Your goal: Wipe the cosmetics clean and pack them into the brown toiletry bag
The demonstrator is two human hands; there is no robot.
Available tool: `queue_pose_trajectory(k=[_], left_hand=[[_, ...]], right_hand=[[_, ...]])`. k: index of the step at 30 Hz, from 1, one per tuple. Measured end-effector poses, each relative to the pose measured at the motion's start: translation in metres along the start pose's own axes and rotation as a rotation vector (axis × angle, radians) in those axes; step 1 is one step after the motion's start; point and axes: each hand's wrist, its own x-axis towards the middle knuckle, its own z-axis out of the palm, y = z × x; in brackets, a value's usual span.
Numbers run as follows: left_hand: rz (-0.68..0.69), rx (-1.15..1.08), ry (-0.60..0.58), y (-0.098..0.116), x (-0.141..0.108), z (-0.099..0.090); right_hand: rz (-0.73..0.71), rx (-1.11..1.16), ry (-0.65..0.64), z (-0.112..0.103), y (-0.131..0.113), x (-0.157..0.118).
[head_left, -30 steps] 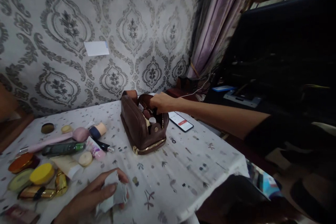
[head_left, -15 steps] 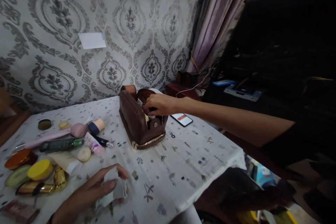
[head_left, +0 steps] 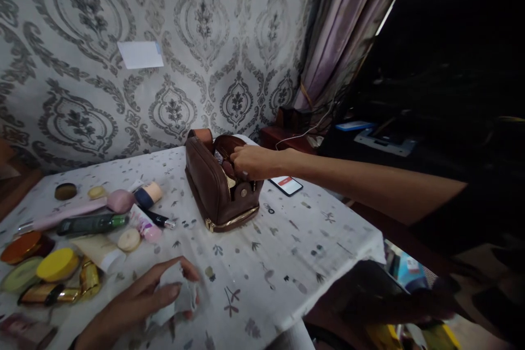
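Note:
My left hand (head_left: 153, 298) is closed round a crumpled white tissue (head_left: 174, 292), low over the front of the table. At the bag's far right edge, my right hand (head_left: 252, 163) reaches into the top of a brown toiletry bag (head_left: 207, 186). Its fingers are curled down and their tips are hidden, so what they grip cannot be made out. The bag stands upright with its top unzipped, showing some items inside. Left of it lie several cosmetics: a pink-and-white tube (head_left: 145, 223), a dark green bottle (head_left: 92, 224) and a yellow-lidded jar (head_left: 57, 264).
A phone (head_left: 287, 185) with a lit screen lies behind the bag on the patterned tablecloth (head_left: 287, 262). Patterned wallpaper with a white paper (head_left: 140, 54) rises behind. The table's right edge drops off toward dark furniture and packets below.
The view has shifted slightly. My right hand has moved a little within the bag's opening, with more of the contents showing beside it. My left hand keeps the tissue.

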Motion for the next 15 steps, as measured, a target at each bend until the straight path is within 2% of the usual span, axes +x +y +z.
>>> queue_pose_trajectory(k=[6,15], left_hand=[[0.021,0.05,-0.003,-0.0032,0.0004,-0.0019],[0.042,0.009,-0.004,-0.0092,0.0004,-0.0012]], right_hand=[[-0.014,0.018,0.014,0.0038,0.0005,-0.0013],[-0.034,0.169,0.067,0.0065,0.0026,-0.0078]])
